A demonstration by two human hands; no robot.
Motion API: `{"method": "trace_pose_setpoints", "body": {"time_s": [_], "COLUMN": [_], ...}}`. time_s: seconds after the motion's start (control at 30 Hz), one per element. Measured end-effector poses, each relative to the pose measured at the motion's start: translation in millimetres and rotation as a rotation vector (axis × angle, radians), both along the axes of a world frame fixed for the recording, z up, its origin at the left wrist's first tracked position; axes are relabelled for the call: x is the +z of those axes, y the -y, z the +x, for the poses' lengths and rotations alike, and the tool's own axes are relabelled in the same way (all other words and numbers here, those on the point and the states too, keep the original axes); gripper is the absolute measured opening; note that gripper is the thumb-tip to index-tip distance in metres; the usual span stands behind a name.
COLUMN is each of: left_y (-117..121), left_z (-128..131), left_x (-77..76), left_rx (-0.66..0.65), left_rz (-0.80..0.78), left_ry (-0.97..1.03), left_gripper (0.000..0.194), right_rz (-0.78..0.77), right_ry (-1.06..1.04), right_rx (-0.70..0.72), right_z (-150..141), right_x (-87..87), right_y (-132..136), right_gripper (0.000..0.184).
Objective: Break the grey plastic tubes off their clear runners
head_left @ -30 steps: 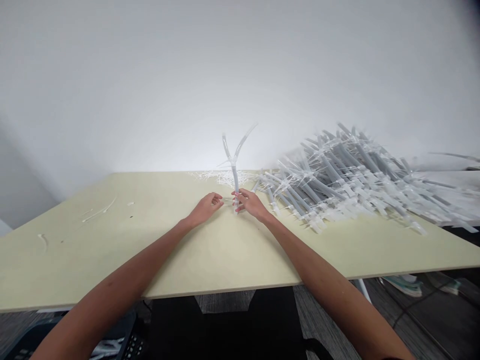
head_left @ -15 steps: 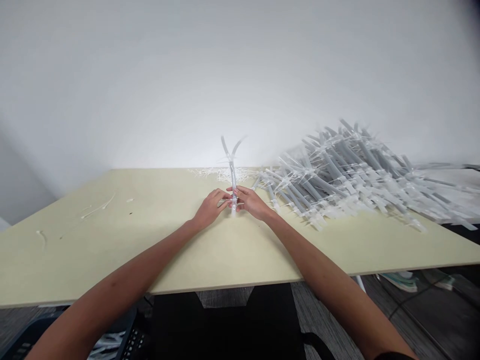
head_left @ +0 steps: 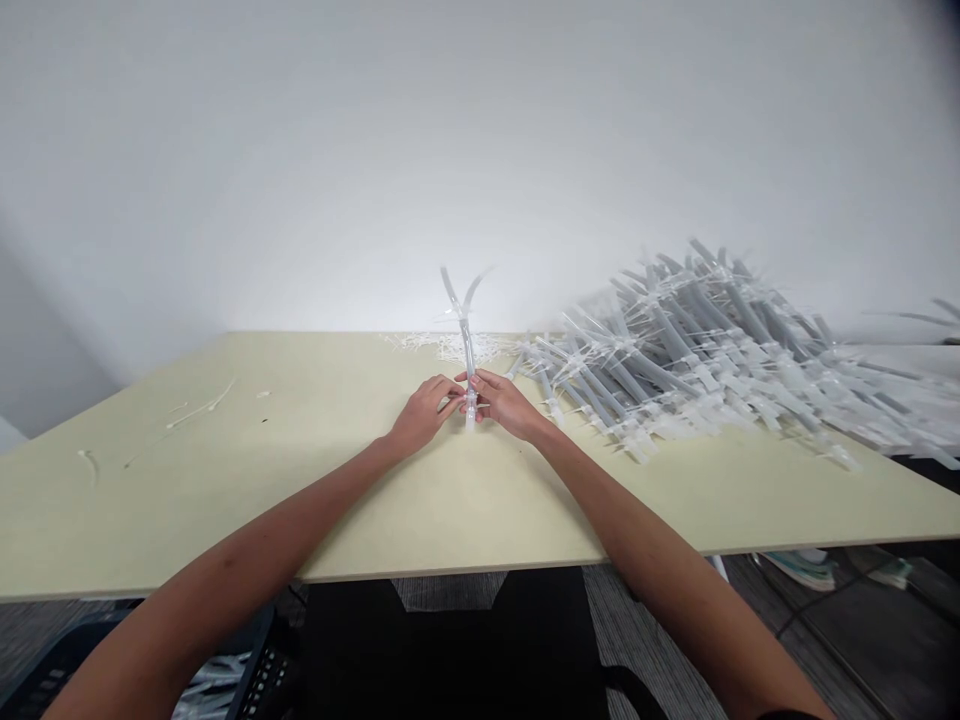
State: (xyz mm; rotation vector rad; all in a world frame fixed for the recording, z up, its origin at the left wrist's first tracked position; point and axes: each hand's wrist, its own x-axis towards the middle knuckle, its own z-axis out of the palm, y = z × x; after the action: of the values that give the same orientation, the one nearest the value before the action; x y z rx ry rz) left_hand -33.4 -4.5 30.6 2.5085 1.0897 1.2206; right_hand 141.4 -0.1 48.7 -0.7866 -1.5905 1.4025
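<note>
**A light pinch low on a tall, forked tube**

Nearest, in the lower left of the frame, a dark plastic basket (head_left: 264,675) held more pale tubing (head_left: 217,680) below the edge of the table (head_left: 450,520). Above the tabletop, at the centre of the frame, my right hand (head_left: 508,405) had its fingertips closed around the lower part of the Y-shaped tube (head_left: 467,340). My left hand (head_left: 420,415) met it from the other side, thumb and forefinger close together at the band near its lower end; I couldn't tell whether they pinched the tube itself or something thin fastened on it.

The tube stood nearly upright, its two branches spreading above my hands. Since I gripped so low, I judged that a sideways tug from my left fingers could tip or twist it, and smooth plastic might slide through my right fingertips. Uneven pressure might also have shifted the band or kinked the tube. I couldn't see whether its clear bottom end touched the table.

At left, loose cable ties (head_left: 199,412) lay well apart from my hands. The big pile of tube assemblies (head_left: 675,350) sloped down close to my right hand; a careless elbow or wrist could catch a protruding end and start a slide. Farther back, behind the tube, lay white plastic clippings (head_left: 465,347), where a dropped small part would be hard to pick out.
</note>
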Motion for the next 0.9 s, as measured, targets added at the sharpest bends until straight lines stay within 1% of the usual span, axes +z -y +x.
{"method": "trace_pose_setpoints", "body": {"time_s": [0.17,0.3,0.37,0.5,0.57,0.63,0.7,0.83,0.9], "left_y": [-1.8,-10.9,-19.5,-39.1,-45.6,-48.0,-46.8,-41.0,-39.6], "left_z": [-0.7,-8.9,-17.7,-39.4,-47.5,-50.3,-47.1,-30.2,-23.7], "left_x": [-1.1,-0.9,-3.1,-14.2,-19.9,-23.1,-23.9,-24.0,-24.6], "left_rx": [0.021,0.064,0.116,0.306,0.335,0.310,0.245,0.071,0.043], "left_rz": [0.021,-0.001,0.003,0.008,-0.024,-0.047,-0.038,-0.019,-0.021], "left_ry": [0.014,-0.027,-0.101,-0.374,-0.480,-0.520,-0.504,-0.479,-0.491], "left_gripper": [0.021,0.028,0.030,0.028,0.028,0.029,0.030,0.032,0.031], "right_rz": [-0.015,-0.035,-0.031,-0.026,-0.022,-0.018,-0.015,-0.007,0.003], "right_ry": [-0.005,-0.047,-0.059,-0.050,-0.040,-0.034,-0.023,-0.022,-0.037], "right_rx": [0.029,0.038,0.003,-0.075,-0.098,-0.110,-0.114,-0.097,-0.089], "right_z": [0.8,1.1,1.7,4.8,6.6,7.9,8.6,8.4,8.3], "right_x": [4.1,4.8,3.8,1.3,0.6,0.3,0.1,-1.7,-3.3], "right_y": [4.4,4.4,2.1,-4.1,-6.3,-7.4,-7.6,-8.1,-9.0], "right_gripper": [0.036,0.034,0.034,0.034,0.034,0.035,0.035,0.035,0.035]}}
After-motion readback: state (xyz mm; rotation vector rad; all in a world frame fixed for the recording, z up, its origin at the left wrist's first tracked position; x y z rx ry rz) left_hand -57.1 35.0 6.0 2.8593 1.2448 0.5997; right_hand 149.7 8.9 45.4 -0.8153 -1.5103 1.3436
